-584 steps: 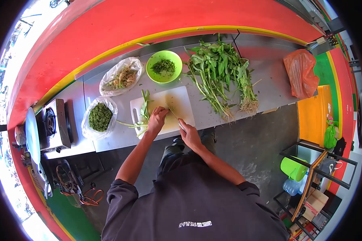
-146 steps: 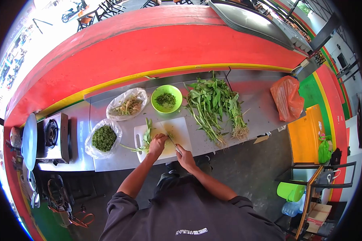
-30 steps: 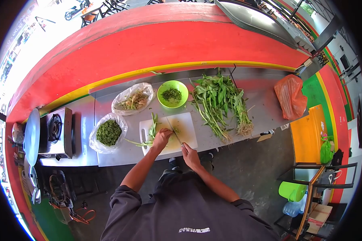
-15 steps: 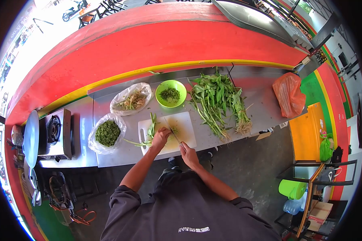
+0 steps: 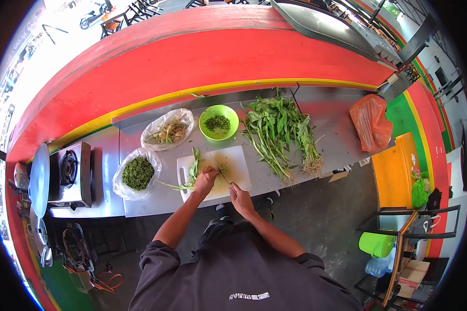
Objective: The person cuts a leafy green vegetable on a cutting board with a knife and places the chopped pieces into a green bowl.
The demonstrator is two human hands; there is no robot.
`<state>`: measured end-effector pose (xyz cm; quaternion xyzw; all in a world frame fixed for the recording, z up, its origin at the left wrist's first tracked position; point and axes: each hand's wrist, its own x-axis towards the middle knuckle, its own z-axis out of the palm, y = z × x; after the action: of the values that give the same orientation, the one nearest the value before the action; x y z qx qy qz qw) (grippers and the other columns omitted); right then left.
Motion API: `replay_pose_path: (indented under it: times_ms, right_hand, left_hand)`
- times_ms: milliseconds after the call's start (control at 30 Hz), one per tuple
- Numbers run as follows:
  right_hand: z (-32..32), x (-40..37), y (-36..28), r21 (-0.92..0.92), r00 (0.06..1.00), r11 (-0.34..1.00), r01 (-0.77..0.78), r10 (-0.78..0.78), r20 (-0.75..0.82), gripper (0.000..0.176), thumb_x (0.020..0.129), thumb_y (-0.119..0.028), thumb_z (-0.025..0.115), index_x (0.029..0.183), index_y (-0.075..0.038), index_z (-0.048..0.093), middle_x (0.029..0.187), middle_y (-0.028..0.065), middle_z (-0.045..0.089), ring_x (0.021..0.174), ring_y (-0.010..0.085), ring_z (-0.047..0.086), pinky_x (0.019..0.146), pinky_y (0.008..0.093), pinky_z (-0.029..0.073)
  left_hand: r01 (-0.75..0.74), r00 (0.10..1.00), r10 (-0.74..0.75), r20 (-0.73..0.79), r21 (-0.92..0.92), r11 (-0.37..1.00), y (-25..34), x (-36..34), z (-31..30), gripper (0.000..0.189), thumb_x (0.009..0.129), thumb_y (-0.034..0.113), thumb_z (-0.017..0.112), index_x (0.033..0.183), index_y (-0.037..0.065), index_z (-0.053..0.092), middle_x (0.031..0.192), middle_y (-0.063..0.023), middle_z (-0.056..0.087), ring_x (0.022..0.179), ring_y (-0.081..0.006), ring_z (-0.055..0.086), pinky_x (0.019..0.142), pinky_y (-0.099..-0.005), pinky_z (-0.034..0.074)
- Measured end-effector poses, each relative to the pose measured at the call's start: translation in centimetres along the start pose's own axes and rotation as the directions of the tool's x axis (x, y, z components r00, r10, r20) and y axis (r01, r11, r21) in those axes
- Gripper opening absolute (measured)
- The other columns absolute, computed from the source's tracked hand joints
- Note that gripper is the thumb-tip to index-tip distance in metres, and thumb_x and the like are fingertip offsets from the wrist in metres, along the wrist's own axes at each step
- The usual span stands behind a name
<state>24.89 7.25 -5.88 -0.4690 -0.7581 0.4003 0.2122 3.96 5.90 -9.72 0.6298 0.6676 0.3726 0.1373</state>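
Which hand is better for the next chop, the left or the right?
Probably the right hand: it grips the knife, whose blade is over the cutting board. The left hand is holding the greens.

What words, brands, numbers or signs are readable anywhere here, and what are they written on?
Nothing can be read for certain.
Dark shirt: a short line of white lettering, upside down, too small and squashed to read.
Upper left edge: faint pale marks, washed out by glare; unreadable.
Cardboard box: any print is too small to read.
Cutting board, green bowl, orange bag: no lettering that I can make out.
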Motion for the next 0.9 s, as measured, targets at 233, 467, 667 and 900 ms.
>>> replay_pose_path:
  times_ms: [233,467,667,900]
  right_hand:
    - [-0.3,-1.1,-0.7,0.043,0.995,0.995,-0.093,0.092,0.035,0.033,0.100,-0.025,0.060,0.120,0.000,0.064,0.093,0.0284,0.068,0.090,0.0485,0.065,0.072,0.0493,0.053]
    - [-0.4,0.4,-0.4,0.013,0.998,1.000,-0.026,0.025,0.052,0.032,0.101,-0.024,0.058,0.123,-0.001,0.063,0.098,0.0289,0.068,0.096,0.0480,0.064,0.075,0.0475,0.053]
    - [-0.5,-0.6,0.0,0.079,0.999,0.996,-0.047,0.045,0.029,0.033,0.101,-0.024,0.059,0.124,-0.001,0.063,0.096,0.0288,0.068,0.094,0.0486,0.064,0.074,0.0470,0.054]
    - [-0.9,1.1,-0.7,-0.006,0.994,0.998,-0.063,0.064,0.092,0.035,0.101,-0.027,0.059,0.124,-0.001,0.063,0.092,0.0298,0.068,0.091,0.0478,0.066,0.072,0.0473,0.053]
  left_hand:
    - [0.001,1.000,0.000,-0.025,0.012,1.000,0.0,0.0,-0.1,0.015,0.085,0.005,0.068,0.099,0.005,0.073,0.095,-0.0124,0.069,0.093,-0.0340,0.065,0.081,-0.0430,0.054]
    - [0.005,1.000,-0.008,0.028,0.103,0.995,0.9,0.1,-0.7,0.016,0.087,0.006,0.066,0.101,0.005,0.073,0.096,-0.0114,0.069,0.094,-0.0335,0.065,0.082,-0.0428,0.054]
    - [-0.023,1.000,0.024,-0.008,0.088,0.996,0.1,0.1,-0.1,0.017,0.087,0.005,0.064,0.102,0.007,0.074,0.097,-0.0114,0.068,0.095,-0.0330,0.065,0.082,-0.0426,0.054]
    - [-0.020,1.000,0.020,-0.003,0.068,0.997,0.6,0.2,-0.2,0.019,0.086,0.002,0.065,0.102,0.006,0.074,0.095,-0.0118,0.068,0.094,-0.0332,0.065,0.082,-0.0422,0.054]
